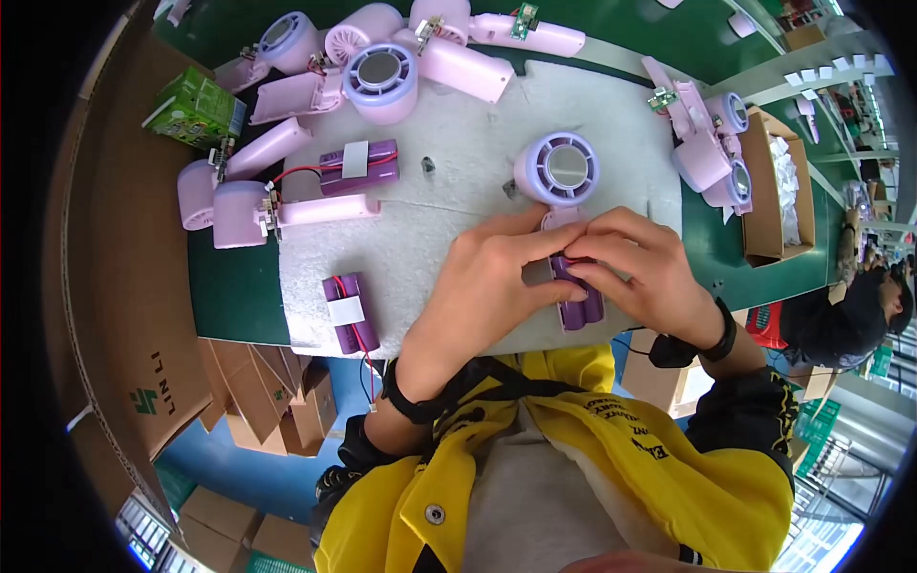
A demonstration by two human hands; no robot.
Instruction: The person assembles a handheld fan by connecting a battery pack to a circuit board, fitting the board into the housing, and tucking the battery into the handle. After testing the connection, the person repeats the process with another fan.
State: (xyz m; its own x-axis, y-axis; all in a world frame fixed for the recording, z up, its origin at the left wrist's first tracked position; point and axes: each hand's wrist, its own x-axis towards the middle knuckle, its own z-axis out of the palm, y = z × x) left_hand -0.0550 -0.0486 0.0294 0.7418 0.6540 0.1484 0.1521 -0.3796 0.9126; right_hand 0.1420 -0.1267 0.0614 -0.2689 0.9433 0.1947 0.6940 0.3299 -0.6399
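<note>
A pink handheld fan (560, 170) with a lilac ring head lies on the white foam sheet (420, 248), its handle pointing toward me and largely covered by my fingers. Over that handle is a purple two-cell battery pack (581, 313), with a bit of red wire at its upper end. My left hand (492, 277) is closed from the left, thumb and forefinger on the pack. From the right, the bent fingers of my right hand (635, 272) pinch at the pack's upper part. Exactly how the fingertips meet the wire is hidden.
More purple battery packs (350, 320) with wires lie left on the foam. Several pink fan bodies (382, 81) with small circuit boards line the far and left edges; others (707, 153) sit right. A green carton (196, 107) stands far left, an open cardboard box (776, 186) right.
</note>
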